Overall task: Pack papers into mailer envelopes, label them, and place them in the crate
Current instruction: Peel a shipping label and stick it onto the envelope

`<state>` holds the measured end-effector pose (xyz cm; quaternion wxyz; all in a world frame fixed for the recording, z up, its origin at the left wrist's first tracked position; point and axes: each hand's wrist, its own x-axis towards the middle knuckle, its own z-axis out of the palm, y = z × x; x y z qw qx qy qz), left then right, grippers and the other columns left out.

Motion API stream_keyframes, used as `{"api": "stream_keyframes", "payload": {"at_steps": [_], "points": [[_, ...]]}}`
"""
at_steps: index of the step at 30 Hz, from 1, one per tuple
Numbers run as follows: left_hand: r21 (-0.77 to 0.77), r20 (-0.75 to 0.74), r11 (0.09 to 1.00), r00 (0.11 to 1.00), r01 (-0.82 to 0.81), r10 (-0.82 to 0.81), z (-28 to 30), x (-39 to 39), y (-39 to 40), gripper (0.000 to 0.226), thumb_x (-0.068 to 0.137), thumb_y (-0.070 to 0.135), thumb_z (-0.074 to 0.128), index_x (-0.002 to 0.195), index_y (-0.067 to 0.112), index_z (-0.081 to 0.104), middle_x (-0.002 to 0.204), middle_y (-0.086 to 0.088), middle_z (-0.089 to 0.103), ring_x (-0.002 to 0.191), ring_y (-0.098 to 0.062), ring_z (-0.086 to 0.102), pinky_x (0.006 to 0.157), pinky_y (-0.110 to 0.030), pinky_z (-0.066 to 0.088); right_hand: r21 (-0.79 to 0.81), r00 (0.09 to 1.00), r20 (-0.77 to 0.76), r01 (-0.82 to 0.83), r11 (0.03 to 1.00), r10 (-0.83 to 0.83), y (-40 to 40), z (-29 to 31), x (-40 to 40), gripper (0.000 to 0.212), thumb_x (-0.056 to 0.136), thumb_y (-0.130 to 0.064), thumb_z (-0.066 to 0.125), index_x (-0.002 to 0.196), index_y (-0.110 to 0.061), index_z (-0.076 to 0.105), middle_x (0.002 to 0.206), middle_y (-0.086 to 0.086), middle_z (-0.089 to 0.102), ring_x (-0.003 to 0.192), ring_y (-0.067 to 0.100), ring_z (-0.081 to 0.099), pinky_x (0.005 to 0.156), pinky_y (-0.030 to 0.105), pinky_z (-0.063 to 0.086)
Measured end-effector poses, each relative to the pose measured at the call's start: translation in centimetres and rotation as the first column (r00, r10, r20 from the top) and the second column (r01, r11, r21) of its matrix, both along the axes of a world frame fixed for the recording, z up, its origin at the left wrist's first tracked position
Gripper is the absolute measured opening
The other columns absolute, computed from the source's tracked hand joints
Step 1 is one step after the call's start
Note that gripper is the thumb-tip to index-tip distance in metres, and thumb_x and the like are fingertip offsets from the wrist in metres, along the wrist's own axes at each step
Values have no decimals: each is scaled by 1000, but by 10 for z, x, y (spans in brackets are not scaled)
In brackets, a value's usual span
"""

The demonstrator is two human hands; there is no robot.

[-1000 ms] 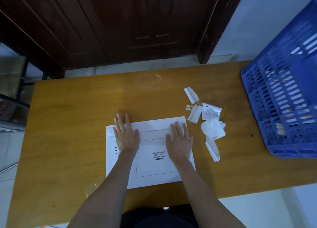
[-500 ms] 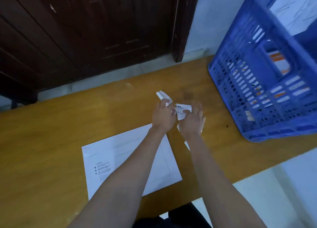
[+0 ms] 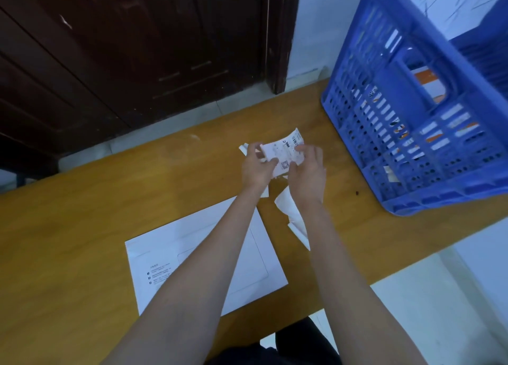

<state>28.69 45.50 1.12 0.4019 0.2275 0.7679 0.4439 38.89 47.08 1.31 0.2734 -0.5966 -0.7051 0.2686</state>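
While the white mailer envelope lies flat on the counter at lower centre, partly under the forearms, its printed waybill box looks bare, so no label on yet, I'd say. Can't tell from here whether papers are inside or the flap is sealed. Just beyond it, to the right, white backing scraps litter the wood. Mid-frame now: left hand & right hand are both up off the counter, each grip pinched shut on an edge of the shipping label, fingers curled, the sheet stretched between them w/ barcode side facing up. Looks like peeling or readying it, prob. the labelling step. Further back at upper right, the blue crate sits at the counter's end, w/ white & orange items showing through its slots, so some look done already. Left: stick the label, then put this mailer in the crate.
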Motion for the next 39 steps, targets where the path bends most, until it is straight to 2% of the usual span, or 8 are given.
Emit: {"api": "stream_keyframes", "payload": {"at_steps": [4,9,14,21,26,31,35,39], "points": [[-55,250,987,955,-153,162,2,-6,-13,37,84,4,68,119,8,57,113,-4,64,98,-21,64,77,-31,55,-114,989,-120,77,991,-90,-6,3,2,44,79,10,59,120,-6,52,126,12,45,107,23,53,74,13,35],[-103,415,981,889,-165,193,-5,-4,-46,20,89,11,66,105,17,57,102,-4,64,86,-19,63,71,-28,55,13,924,376,69,998,-69,-33,0,2,48,68,-3,70,113,-16,61,129,5,44,113,27,42,89,33,35],[-103,464,987,872,-121,156,-14,0,-76,21,88,11,66,108,16,61,102,-4,67,86,-19,65,71,-29,56,139,926,371,18,990,-69,-65,3,1,61,56,6,70,112,-16,59,109,9,53,96,28,49,77,36,39],[-116,183,992,981,-48,69,-23,6,-98,18,82,17,68,100,14,70,94,-5,68,88,-24,63,79,-39,56,-12,960,136,-246,969,246,-94,9,-6,16,86,-5,60,101,-7,65,111,7,53,82,25,60,70,38,53],[-50,74,996,994,-79,82,-22,3,-113,10,81,14,72,88,16,66,83,0,61,81,-19,57,76,-40,52,186,932,350,-166,968,93,-100,14,-7,24,59,1,74,77,-16,75,84,6,59,80,28,58,67,35,44],[22,-86,998,995,53,-51,-19,4,-126,6,82,13,71,87,10,70,76,4,63,69,-4,55,65,-18,40,-205,900,330,-227,952,286,-95,13,-6,24,94,-19,49,101,-14,71,100,6,68,95,24,62,87,32,36],[49,-101,993,989,109,-104,-20,4,-136,2,80,12,74,79,13,72,70,5,64,65,-7,57,65,-18,42,-424,989,53,-100,900,135,-96,10,-7,22,90,-31,57,103,-18,69,103,2,71,96,22,64,87,37,50],[-15,-277,976,937,215,-211,-22,4,-144,4,82,15,73,78,14,71,67,6,54,58,-6,48,57,-14,34,-480,997,20,-61,875,80,-102,7,-7,21,85,-33,66,100,-18,71,99,-5,71,92,15,65,78,27,49]]}}
